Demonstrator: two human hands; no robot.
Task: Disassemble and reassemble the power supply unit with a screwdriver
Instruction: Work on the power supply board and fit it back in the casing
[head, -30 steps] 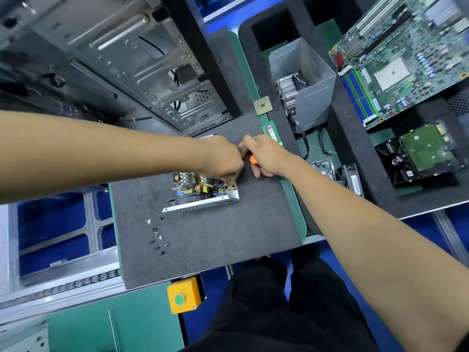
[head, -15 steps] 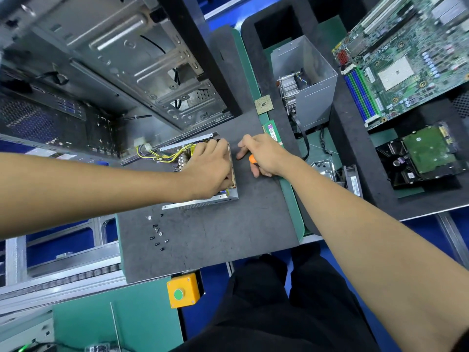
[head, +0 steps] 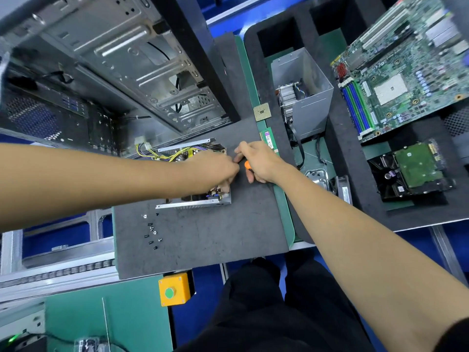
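Observation:
The opened power supply unit (head: 195, 202) lies on a grey foam mat (head: 215, 232), its circuit board and yellow cable bundle (head: 162, 153) exposed. My left hand (head: 215, 168) rests over the unit's right side with curled fingers; what it holds is hidden. My right hand (head: 256, 161) grips an orange-handled screwdriver (head: 246, 164) just right of the unit, its fingertips meeting the left hand's. Several small black screws (head: 151, 232) lie loose on the mat in front of the unit.
An open computer case (head: 114, 59) stands behind the unit. To the right lie a processor chip (head: 262, 111), a memory stick (head: 268, 138), a grey metal cover with a heatsink (head: 304, 97), a motherboard (head: 406, 72) and a hard drive (head: 413, 168). A yellow button box (head: 174, 292) is at the front edge.
My left hand slid back toward the unit's right edge until its fingers meet my right hand. The head view shifted slightly. My right hand stayed in place with the screwdriver.

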